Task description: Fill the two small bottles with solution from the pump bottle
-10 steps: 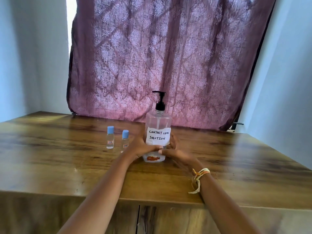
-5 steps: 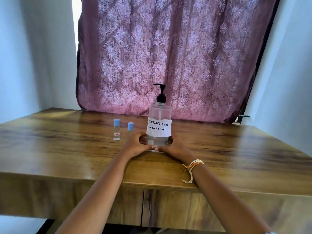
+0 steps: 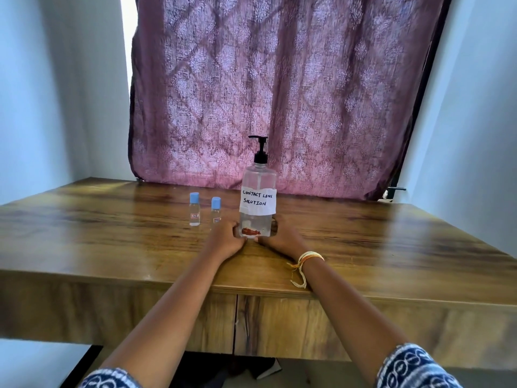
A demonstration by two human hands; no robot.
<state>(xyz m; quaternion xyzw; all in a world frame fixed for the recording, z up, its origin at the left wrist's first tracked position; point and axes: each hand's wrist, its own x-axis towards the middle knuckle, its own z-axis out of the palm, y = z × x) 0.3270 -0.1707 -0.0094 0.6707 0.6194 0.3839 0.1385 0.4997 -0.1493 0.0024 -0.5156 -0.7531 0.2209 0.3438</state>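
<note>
– Wooden table (image 3: 363, 247) against a mauve patterned curtain (image 3: 279, 93), pale blue walls either side. What stands on it?

– A clear pump bottle (image 3: 258, 197), upright near the middle, black pump on top, paper label handwritten "CONTACT LENS SOLUTION". Just left of it, two small bottles with blue caps, the left small bottle (image 3: 194, 210) and the right small bottle (image 3: 215, 212), upright, capped, slightly apart.

– And the hands?

– The left hand (image 3: 223, 239) and the right hand (image 3: 282, 236) curl round the pump bottle's base from both sides, gripping it. A thread bracelet (image 3: 307, 259) circles the right wrist
</note>
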